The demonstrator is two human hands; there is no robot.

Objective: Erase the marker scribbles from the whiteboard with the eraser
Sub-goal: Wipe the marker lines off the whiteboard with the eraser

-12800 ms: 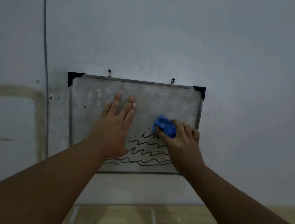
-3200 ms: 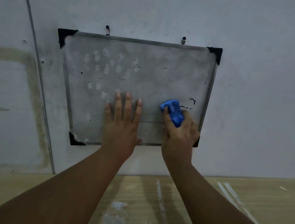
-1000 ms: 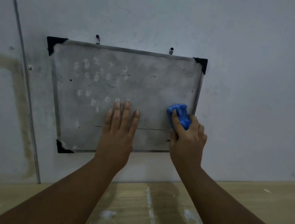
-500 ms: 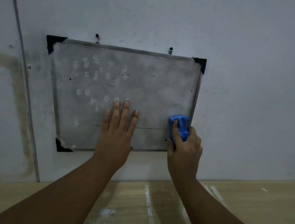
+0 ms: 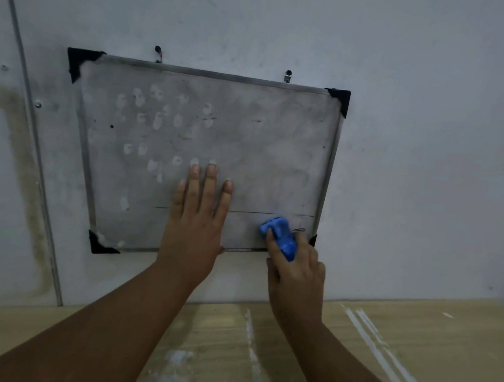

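Right hand [image 5: 297,272] is gripping the blue plastic eraser [image 5: 280,236], pressing it against the lower right corner of the smudged, metal-framed whiteboard [image 5: 264,137]. Left hand [image 5: 196,216] is lying flat, fingers spread, on the board's lower middle. A small dark scribble [image 5: 299,230] is showing just beside the eraser.

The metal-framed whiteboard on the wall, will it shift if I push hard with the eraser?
The metal-framed whiteboard probably swings: it hangs tilted from two small hooks. The left hand, flat against it, likely steadies it. It looks stiff.
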